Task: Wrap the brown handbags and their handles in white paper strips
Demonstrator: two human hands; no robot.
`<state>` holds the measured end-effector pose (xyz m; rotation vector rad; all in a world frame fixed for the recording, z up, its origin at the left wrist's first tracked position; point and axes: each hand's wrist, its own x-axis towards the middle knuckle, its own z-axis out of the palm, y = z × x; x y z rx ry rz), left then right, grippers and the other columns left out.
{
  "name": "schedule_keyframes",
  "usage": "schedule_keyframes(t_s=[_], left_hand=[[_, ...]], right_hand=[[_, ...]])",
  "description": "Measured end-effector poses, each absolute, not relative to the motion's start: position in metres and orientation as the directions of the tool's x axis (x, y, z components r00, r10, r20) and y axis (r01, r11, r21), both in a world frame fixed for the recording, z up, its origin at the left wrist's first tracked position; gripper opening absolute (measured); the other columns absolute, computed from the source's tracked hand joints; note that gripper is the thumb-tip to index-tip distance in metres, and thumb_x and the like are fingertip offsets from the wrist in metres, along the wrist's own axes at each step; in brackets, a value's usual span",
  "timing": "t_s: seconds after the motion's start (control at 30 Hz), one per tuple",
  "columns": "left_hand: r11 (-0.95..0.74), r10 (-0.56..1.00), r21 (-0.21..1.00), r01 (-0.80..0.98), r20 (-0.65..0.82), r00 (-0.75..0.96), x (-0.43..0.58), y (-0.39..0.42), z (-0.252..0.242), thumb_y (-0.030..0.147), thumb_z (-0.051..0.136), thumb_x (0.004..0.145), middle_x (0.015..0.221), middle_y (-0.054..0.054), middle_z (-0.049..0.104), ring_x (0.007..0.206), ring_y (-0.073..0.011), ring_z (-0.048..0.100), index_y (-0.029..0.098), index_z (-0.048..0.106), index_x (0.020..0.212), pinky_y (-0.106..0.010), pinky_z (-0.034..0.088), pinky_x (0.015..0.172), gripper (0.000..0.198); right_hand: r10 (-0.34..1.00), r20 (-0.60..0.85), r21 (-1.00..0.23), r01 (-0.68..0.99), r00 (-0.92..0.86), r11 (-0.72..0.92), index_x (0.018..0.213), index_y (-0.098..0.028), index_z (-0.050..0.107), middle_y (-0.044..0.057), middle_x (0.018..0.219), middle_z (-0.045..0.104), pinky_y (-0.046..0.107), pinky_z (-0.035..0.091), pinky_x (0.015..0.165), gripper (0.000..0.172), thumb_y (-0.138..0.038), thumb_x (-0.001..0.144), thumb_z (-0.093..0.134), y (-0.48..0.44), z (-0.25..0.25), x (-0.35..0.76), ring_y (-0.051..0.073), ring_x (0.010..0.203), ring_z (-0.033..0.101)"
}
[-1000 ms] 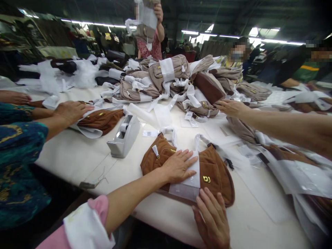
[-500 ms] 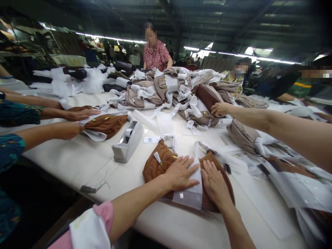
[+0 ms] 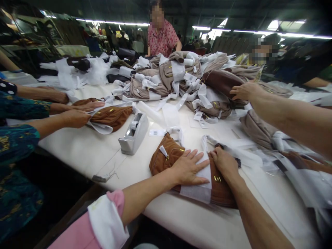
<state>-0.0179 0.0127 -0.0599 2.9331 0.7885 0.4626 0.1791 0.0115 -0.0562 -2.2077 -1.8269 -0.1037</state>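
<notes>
A brown handbag [image 3: 166,152] lies in front of me on the white table, with a band of white wrapping paper [image 3: 195,193] around its middle and white paper on its strap. Across the paper and the bag's front, my left hand [image 3: 190,167] lies flat with its fingers spread. My right hand [image 3: 224,160] is closed at the bag's upper right edge, by the strap end; its fingertips are partly hidden. Below that hand a small gold fitting [image 3: 217,179] shows on the bag.
Left of the bag stands a grey tape dispenser [image 3: 133,133]. A co-worker's hands rest on another brown bag [image 3: 111,117]. Several wrapped taupe bags [image 3: 166,74] are heaped at the back. From the right, another person's hand [image 3: 246,91] touches a dark brown bag [image 3: 220,83].
My right hand has gone from lying flat on the bag to closing at its upper edge, uncovering the gold fitting. My left hand stays flat on the paper. The view has shifted slightly.
</notes>
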Motion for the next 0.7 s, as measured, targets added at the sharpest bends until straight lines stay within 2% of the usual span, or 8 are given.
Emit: schedule_keyframes(t_s=[0.1, 0.17, 0.2, 0.27, 0.37, 0.5, 0.6, 0.7], left_hand=[[-0.869, 0.495, 0.132, 0.477, 0.285, 0.821, -0.019, 0.013, -0.062, 0.065, 0.034, 0.081, 0.138, -0.010, 0.034, 0.127, -0.0309, 0.028, 0.024, 0.030, 0.135, -0.049, 0.021, 0.103, 0.068], [-0.873, 0.487, 0.122, 0.473, 0.284, 0.826, -0.019, 0.013, -0.064, 0.063, 0.032, 0.083, 0.138, -0.009, 0.034, 0.127, -0.0305, 0.028, 0.024, 0.031, 0.134, -0.048, 0.021, 0.103, 0.064], [-0.874, 0.485, 0.119, 0.472, 0.278, 0.829, -0.019, 0.014, -0.065, 0.061, 0.030, 0.085, 0.138, -0.009, 0.035, 0.127, -0.0299, 0.029, 0.025, 0.032, 0.134, -0.047, 0.022, 0.103, 0.061], [-0.871, 0.490, 0.121, 0.475, 0.266, 0.830, -0.019, 0.015, -0.067, 0.056, 0.027, 0.088, 0.139, -0.008, 0.034, 0.127, -0.0286, 0.029, 0.025, 0.033, 0.133, -0.046, 0.022, 0.103, 0.054], [-0.870, 0.494, 0.146, 0.472, 0.264, 0.829, -0.018, 0.017, -0.069, 0.052, 0.025, 0.090, 0.139, -0.007, 0.034, 0.128, -0.0278, 0.028, 0.026, 0.032, 0.133, -0.046, 0.022, 0.103, 0.051], [-0.875, 0.482, 0.194, 0.443, 0.273, 0.833, -0.018, 0.022, -0.070, 0.056, 0.027, 0.088, 0.139, -0.009, 0.035, 0.129, -0.0293, 0.027, 0.025, 0.032, 0.133, -0.048, 0.021, 0.103, 0.055], [-0.885, 0.463, 0.188, 0.425, 0.280, 0.841, -0.019, 0.025, -0.070, 0.057, 0.031, 0.087, 0.138, -0.010, 0.036, 0.128, -0.0304, 0.028, 0.025, 0.033, 0.133, -0.048, 0.021, 0.103, 0.057], [-0.891, 0.453, 0.175, 0.418, 0.303, 0.839, -0.020, 0.025, -0.070, 0.057, 0.032, 0.087, 0.137, -0.010, 0.037, 0.127, -0.0307, 0.030, 0.025, 0.034, 0.133, -0.048, 0.022, 0.103, 0.056]], right_hand=[[0.854, 0.485, -0.188, 0.976, 0.188, -0.108, 0.094, -0.014, 0.056, 0.012, 0.095, 0.061, 0.036, 0.043, 0.079, 0.020, -0.028, 0.088, 0.042, -0.033, -0.041, 0.149, 0.022, 0.090, 0.055], [0.642, 0.767, -0.174, 0.958, -0.013, 0.226, 0.097, -0.015, 0.056, 0.010, 0.093, 0.062, 0.035, 0.044, 0.082, 0.016, -0.021, 0.082, 0.054, -0.069, -0.045, 0.118, 0.020, 0.090, 0.056], [0.604, 0.779, -0.126, 0.902, -0.168, 0.414, 0.101, -0.016, 0.056, 0.008, 0.094, 0.062, 0.034, 0.045, 0.082, 0.021, -0.016, 0.079, 0.057, -0.086, -0.052, 0.101, 0.020, 0.091, 0.056], [0.587, 0.744, -0.069, 0.838, -0.319, 0.542, 0.109, -0.014, 0.054, 0.010, 0.100, 0.061, 0.037, 0.044, 0.087, 0.031, -0.008, 0.079, 0.054, -0.110, -0.074, 0.070, 0.022, 0.098, 0.055], [0.659, 0.668, -0.001, 0.886, -0.345, 0.464, 0.118, -0.010, 0.051, 0.014, 0.114, 0.057, 0.043, 0.042, 0.091, 0.038, -0.003, 0.082, 0.040, -0.125, -0.108, 0.037, 0.027, 0.112, 0.046], [0.719, 0.630, 0.049, 0.939, -0.293, 0.339, 0.118, -0.006, 0.052, 0.015, 0.114, 0.057, 0.047, 0.040, 0.091, 0.038, -0.006, 0.085, 0.033, -0.123, -0.129, 0.016, 0.030, 0.114, 0.044], [0.740, 0.627, 0.019, 0.955, -0.241, 0.295, 0.120, -0.008, 0.051, 0.014, 0.113, 0.058, 0.046, 0.041, 0.090, 0.038, -0.010, 0.086, 0.034, -0.120, -0.121, 0.011, 0.028, 0.111, 0.046], [0.745, 0.632, -0.076, 0.940, -0.213, 0.333, 0.126, -0.015, 0.046, 0.011, 0.113, 0.058, 0.044, 0.042, 0.092, 0.042, -0.010, 0.085, 0.040, -0.124, -0.101, 0.031, 0.024, 0.112, 0.047]])
